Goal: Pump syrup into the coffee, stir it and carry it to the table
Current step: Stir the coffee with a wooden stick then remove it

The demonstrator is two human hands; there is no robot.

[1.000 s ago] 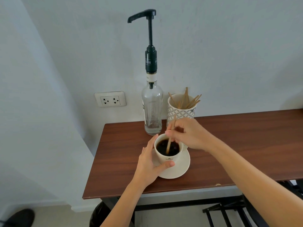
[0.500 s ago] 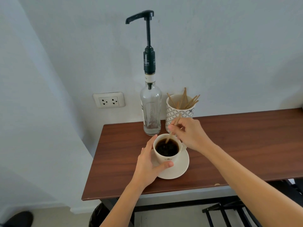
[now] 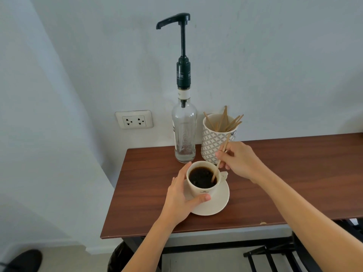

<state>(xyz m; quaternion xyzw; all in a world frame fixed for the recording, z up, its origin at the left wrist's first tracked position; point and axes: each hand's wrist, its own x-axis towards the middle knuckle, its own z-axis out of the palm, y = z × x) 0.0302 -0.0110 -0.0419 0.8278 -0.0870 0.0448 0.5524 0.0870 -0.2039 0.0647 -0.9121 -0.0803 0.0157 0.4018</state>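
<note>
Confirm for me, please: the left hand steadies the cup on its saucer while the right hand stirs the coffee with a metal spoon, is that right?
Not quite: the head view shows the right hand stirring with a thin wooden stick, not a metal spoon. The rest holds: the left hand steadies the cup on its saucer.

The cup stands on a saucer near the table's left end, closer to the front edge than the back. Behind it, along the back edge, the pump bottle stands left of a holder of stir sticks (the two just beside each other). A stick leans in the cup's right side. An outlet sits on the wall left of the bottle.
</note>
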